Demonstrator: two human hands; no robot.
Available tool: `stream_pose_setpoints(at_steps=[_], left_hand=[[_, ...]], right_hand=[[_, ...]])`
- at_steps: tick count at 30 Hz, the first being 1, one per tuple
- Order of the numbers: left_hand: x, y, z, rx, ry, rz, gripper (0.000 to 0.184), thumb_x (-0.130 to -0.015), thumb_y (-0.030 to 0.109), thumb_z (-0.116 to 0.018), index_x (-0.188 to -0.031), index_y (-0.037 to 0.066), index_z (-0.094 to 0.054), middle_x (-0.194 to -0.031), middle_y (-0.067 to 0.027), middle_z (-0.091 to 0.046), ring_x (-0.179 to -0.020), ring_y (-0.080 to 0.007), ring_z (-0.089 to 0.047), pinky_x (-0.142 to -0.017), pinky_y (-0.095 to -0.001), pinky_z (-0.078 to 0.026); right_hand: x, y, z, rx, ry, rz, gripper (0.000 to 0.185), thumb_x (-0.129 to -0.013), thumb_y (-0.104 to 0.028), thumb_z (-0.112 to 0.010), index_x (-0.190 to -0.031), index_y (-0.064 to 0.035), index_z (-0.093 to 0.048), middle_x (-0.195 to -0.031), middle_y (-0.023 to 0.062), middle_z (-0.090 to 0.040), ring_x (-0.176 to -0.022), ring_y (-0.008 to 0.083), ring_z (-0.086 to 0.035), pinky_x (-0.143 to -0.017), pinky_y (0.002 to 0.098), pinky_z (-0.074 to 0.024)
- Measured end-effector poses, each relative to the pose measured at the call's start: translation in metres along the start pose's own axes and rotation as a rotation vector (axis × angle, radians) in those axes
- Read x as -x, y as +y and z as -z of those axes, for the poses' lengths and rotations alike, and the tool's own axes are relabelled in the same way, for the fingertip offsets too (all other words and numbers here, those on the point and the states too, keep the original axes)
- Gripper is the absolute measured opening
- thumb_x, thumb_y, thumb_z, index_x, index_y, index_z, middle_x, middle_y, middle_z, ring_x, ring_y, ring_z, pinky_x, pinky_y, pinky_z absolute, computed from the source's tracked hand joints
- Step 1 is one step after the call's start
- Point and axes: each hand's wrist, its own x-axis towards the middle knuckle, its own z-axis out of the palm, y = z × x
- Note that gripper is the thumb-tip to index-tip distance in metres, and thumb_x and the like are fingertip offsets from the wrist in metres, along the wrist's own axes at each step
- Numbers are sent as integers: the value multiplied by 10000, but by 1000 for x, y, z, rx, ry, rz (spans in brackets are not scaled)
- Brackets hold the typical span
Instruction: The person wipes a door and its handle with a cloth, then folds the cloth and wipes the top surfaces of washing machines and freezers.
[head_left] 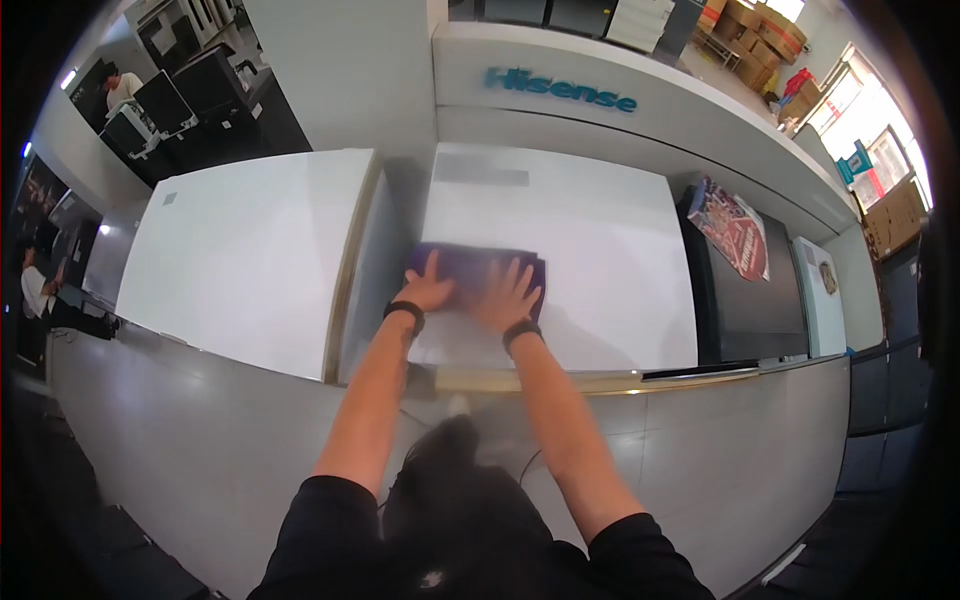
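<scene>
A folded purple cloth (455, 262) lies flat on the white top of a chest-like appliance (610, 290). My left hand (427, 290) rests on the cloth's left part, with the thumb and fingers apart. On its right part my right hand (506, 296) is pressed down, fingers spread, a little smeared by motion. Both wrists wear dark bands. The cloth's lower middle is blurred between the two hands.
Left of a gap stands another white appliance (245, 250). To the right, a printed bag (735, 230) lies on a black appliance (760, 300). Behind runs a low wall with a Hisense sign (560, 90). Two people are at the far left; cardboard boxes (765, 40) are stacked at the back right.
</scene>
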Motion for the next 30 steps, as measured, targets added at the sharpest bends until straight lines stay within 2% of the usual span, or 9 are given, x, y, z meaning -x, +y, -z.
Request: stream_pose_setpoints(at_steps=[4, 8, 11, 16, 19, 22, 25, 30], left_hand=[[-38, 24, 17, -101, 99, 28, 856, -887, 708, -318, -1540, 304, 61, -1515, -370, -111, -1328, -521, -357, -1099, -511, -314], [-77, 48, 40, -212, 154, 24, 868, -874, 730, -331, -1545, 301, 14, -1511, -378, -124, -1269, -532, -430, -1063, -514, -362], [-107, 55, 49, -119, 204, -2, 861, -856, 733, -349, -1551, 301, -80, -1528, -336, -145, -1305, -509, -404, -1053, -542, -351], [-145, 75, 73, -134, 191, 20, 877, -847, 691, -404, -1553, 294, -67, -1532, -332, -121, -1316, -507, -390, -1069, -518, -357], [-166, 82, 87, -160, 175, 15, 889, -861, 713, -365, -1549, 290, 9, -1511, -377, -117, -1258, -524, -450, -1048, -521, -380], [-187, 89, 96, -118, 194, 15, 874, -873, 706, -358, -1549, 287, 3, -1511, -365, -135, -1251, -518, -461, -1041, -518, -388], [-206, 98, 103, -73, 261, 18, 844, -861, 684, -402, -1548, 280, -123, -1506, -324, -200, -1262, -518, -451, -1028, -542, -384], [-235, 107, 113, -98, 292, 11, 840, -876, 677, -426, -1545, 268, -126, -1501, -341, -206, -1259, -524, -450, -1016, -560, -383]], right_hand=[[-55, 1, 21, -35, -60, 21, 896, -875, -706, -397, -1552, -176, -144, -1609, 172, -6, -1465, 420, 74, -1123, 649, -28], [-107, 2, 40, -64, -74, 12, 914, -864, -719, -403, -1552, -176, -144, -1608, 177, -7, -1464, 422, 72, -1125, 646, -26], [-137, -1, 42, -47, -75, 13, 922, -857, -726, -405, -1550, -173, -151, -1608, 178, -10, -1464, 425, 66, -1123, 649, -28], [-178, -9, 55, -31, -66, 0, 910, -870, -712, -404, -1547, -159, -150, -1601, 191, -31, -1460, 443, 56, -1114, 666, -52], [-207, -11, 56, -4, -45, 20, 893, -884, -698, -395, -1547, -155, -143, -1599, 199, -31, -1457, 450, 59, -1111, 672, -53], [-240, -12, 56, -1, -21, 45, 867, -902, -681, -379, -1547, -153, -139, -1596, 208, -29, -1454, 457, 61, -1110, 672, -52], [-265, -12, 63, -10, -47, 82, 834, -922, -658, -362, -1545, -150, -142, -1594, 214, -28, -1454, 459, 57, -1117, 662, -53], [-292, -6, 74, 71, -76, 179, 768, -950, -609, -353, -1539, -156, -161, -1598, 195, -37, -1463, 437, 29, -1133, 636, -65]])
